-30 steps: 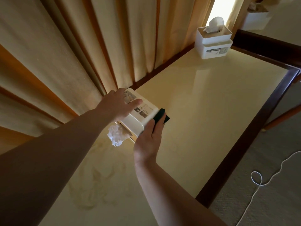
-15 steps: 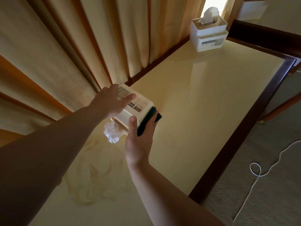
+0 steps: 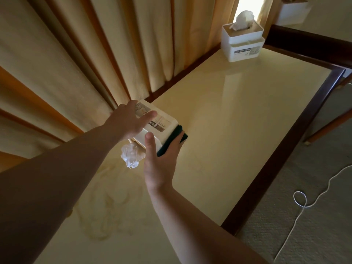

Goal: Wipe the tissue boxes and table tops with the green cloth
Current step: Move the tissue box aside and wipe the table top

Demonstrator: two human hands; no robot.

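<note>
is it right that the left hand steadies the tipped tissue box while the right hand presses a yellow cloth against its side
Not quite: the cloth is green, not yellow, as the head view shows. The rest stands: the left hand steadies the tipped tissue box while the right hand presses the cloth against its side.
</note>
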